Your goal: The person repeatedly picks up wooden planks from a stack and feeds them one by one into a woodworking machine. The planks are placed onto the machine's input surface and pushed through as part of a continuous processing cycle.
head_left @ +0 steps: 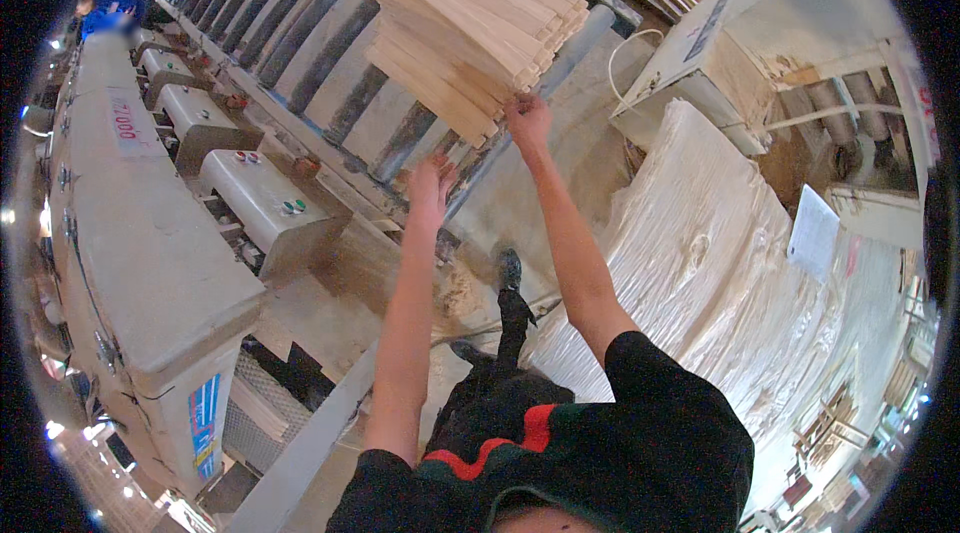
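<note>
A stack of thin, pale wooden strips (470,8) lies on dark rollers, its near ends fanned unevenly. At the stack's near right corner, my right hand (527,120) has its fingers curled together against the strip ends. What those fingers hold, if anything, is too small to make out. My left hand (432,181) is lower and to the left, just short of the stack's near end. Its fingers are apart, and nothing shows in them.
The roller conveyor (330,63) runs far and left. Along my left stand metal control boxes (265,198) and a long beige machine housing (150,263). A film-wrapped stack (690,233) with a white sheet (815,233) is at my right, near a machine cabinet (690,63).
</note>
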Demonstrator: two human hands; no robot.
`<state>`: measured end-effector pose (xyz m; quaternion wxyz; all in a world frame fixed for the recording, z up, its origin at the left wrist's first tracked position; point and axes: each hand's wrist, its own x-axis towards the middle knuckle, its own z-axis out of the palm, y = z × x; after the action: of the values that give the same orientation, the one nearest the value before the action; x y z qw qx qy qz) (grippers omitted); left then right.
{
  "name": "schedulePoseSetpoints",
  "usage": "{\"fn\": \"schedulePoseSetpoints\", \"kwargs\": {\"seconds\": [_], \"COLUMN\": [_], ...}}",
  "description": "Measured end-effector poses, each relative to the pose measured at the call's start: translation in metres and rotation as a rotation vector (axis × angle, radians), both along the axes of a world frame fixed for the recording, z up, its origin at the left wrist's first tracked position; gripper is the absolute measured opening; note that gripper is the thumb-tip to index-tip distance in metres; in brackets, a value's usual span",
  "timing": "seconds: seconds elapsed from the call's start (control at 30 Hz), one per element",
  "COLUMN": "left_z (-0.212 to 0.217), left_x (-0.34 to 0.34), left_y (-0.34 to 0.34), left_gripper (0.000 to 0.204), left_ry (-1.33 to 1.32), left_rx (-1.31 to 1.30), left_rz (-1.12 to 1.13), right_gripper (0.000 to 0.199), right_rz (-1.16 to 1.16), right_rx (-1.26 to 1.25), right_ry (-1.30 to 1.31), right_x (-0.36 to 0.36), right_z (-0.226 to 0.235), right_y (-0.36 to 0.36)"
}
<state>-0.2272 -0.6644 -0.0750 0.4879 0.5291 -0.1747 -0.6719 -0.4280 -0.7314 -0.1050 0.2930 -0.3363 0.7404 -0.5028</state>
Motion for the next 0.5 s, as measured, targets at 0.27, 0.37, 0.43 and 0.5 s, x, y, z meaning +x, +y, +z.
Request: {"fn": "schedulePoseSetpoints", "kwargs": {"seconds": [0.27,0.37,0.43,0.5], "left_z": [-0.027,-0.044,-0.046,-0.059], "left_x": [-0.041,-0.046,-0.054,-0.050], "left_y": [-0.065,-0.080,-0.088,-0.090], "left_gripper": [0.045,0.051,0.053,0.053], "left_ry": [0.095,0.288,0.349,0.397], "left_rx": [0.109,-0.027,-0.101,-0.109], "left_rz": [-0.110,-0.012,-0.043,-0.044], "right_gripper": [0.045,0.046,0.044,0.040], "right_rz": [0.124,0.282,0.334,0.371], "right_rx": [-0.427,-0.336,-0.269,-0.219], "right_ry": [0.593,0.631,0.549,0.472], "right_x": [-0.016,-0.018,-0.022,-0.020], "right_z": [0.158,0.156,0.152,0.156], "right_y": [0.013,-0.003,-0.007,-0.001]}}
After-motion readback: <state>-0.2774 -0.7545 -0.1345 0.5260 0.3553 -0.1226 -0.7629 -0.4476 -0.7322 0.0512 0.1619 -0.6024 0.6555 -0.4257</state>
